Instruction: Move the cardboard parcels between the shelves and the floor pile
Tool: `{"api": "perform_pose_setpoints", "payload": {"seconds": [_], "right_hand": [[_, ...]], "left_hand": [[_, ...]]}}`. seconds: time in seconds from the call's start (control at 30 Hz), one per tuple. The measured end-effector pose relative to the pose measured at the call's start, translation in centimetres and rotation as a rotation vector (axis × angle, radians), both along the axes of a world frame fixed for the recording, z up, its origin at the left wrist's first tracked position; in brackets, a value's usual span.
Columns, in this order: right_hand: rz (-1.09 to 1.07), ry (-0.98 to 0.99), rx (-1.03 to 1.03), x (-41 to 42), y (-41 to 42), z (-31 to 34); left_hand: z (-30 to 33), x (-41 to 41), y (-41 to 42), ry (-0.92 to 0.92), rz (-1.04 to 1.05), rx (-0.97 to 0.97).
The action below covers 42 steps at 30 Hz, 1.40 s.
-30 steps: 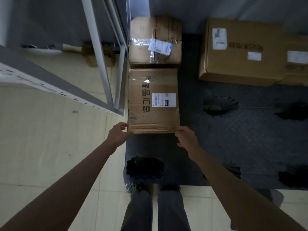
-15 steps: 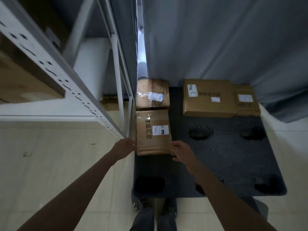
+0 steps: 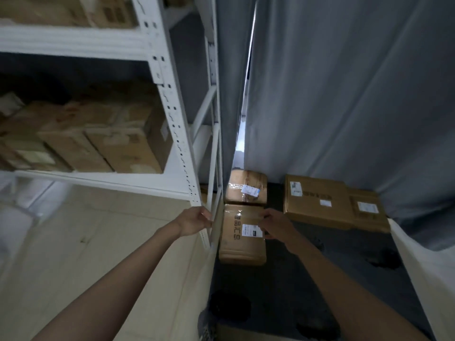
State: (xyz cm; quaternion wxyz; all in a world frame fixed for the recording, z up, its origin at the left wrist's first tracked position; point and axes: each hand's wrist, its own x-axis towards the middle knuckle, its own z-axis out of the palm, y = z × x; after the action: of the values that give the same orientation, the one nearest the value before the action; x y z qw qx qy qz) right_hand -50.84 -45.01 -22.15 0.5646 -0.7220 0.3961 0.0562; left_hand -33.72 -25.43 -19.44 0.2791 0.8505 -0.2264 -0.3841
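Observation:
A cardboard parcel (image 3: 240,249) with black characters and a white label lies flat on the left edge of the dark pallet (image 3: 302,281). Behind it sits a taped parcel (image 3: 242,184). My left hand (image 3: 194,221) hangs in front of the shelf post, left of the parcel, fingers loosely curled around nothing. My right hand (image 3: 275,225) hovers over the parcel's right edge, fingers relaxed; I cannot tell whether it touches the cardboard. A large flat parcel (image 3: 315,200) and a smaller one (image 3: 369,214) lie at the pallet's back right.
A white metal shelf unit (image 3: 172,107) rises at the left, with several cardboard boxes (image 3: 118,146) on its shelves. Grey curtains (image 3: 344,94) close the back and right. Beige tile floor (image 3: 86,242) spreads to the left. My shoe (image 3: 205,326) stands at the pallet's near edge.
The view has risen and pulled back, bringing the shelves into sight. Both hands have left the parcel's near corners and come up and apart; the parcel stays on the pallet.

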Motion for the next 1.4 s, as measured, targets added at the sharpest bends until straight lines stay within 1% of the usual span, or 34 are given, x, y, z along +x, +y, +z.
{"api": "perform_pose_setpoints", "payload": {"seconds": [0.1,0.17,0.3,0.43,0.53,0.7,0.93,1.13,1.4], "right_hand": [[0.121,-0.043,-0.037,0.3,2.3,4.2],[0.150,-0.090,-0.050,1.1,3.6,6.8],[0.233,-0.171,-0.194,3.8,6.2,11.6],[0.294,-0.228,-0.196,7.2,9.6,15.1],[0.340,-0.242,-0.205,10.4,12.5,16.5],[0.373,-0.234,-0.220,16.2,17.9,16.7],[0.330,-0.256,-0.224,22.2,24.7,15.6],[0.243,-0.232,-0.225,25.2,26.4,15.2],[0.169,-0.233,-0.231,29.7,25.0,14.3]], "left_hand": [[3.7,-0.4,2.8,-0.069,-0.022,0.000],[6.1,0.0,4.6,-0.121,-0.017,-0.021],[11.0,1.7,8.6,-0.215,0.000,-0.061],[14.2,4.2,12.9,-0.254,0.040,-0.074],[15.5,6.7,16.2,-0.276,0.060,-0.077],[16.1,10.9,22.3,-0.306,0.084,-0.064],[16.7,16.8,28.8,-0.313,0.064,-0.038],[16.5,20.9,29.8,-0.321,0.038,-0.076],[14.0,26.7,28.4,-0.346,0.004,-0.108]]}}
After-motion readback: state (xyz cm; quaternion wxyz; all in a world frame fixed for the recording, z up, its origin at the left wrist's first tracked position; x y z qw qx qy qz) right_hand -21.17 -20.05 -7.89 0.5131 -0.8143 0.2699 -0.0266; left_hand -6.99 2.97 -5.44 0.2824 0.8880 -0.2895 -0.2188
